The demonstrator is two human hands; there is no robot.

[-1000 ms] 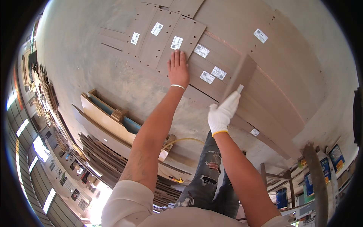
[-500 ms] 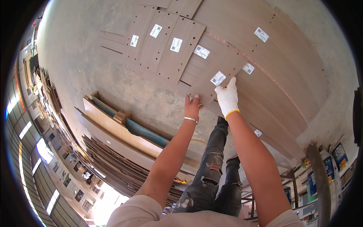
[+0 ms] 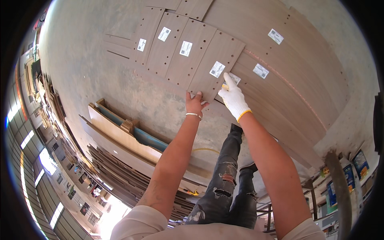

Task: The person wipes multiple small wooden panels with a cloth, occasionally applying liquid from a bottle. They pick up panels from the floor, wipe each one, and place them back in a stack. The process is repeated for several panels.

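A brown wood-grain panel [image 3: 225, 49] with drilled holes and a white label lies flat at the end of a row of similar panels. My bare left hand [image 3: 195, 105], with a bracelet at the wrist, holds its near edge, fingertips on top and other fingers apart from them. My right hand [image 3: 235, 100], in a white glove with a yellow cuff, grips the panel's right edge near the close corner. Its fingertips lie beside the label; some fingers are hidden below. Left of it rests a labelled neighbouring panel [image 3: 185, 60].
Large brown boards [image 3: 308, 76] lie flat to the right, beneath part of the row. Boards stand on edge at the left, with a light wooden panel [image 3: 124, 134] in front. A round post [image 3: 338, 188] rises at the lower right. My feet are on the concrete floor [image 3: 148, 96].
Both hands have moved left and a little farther away with the panel. It now lies against the panel beside it, covering the thinner labelled piece that showed between them.
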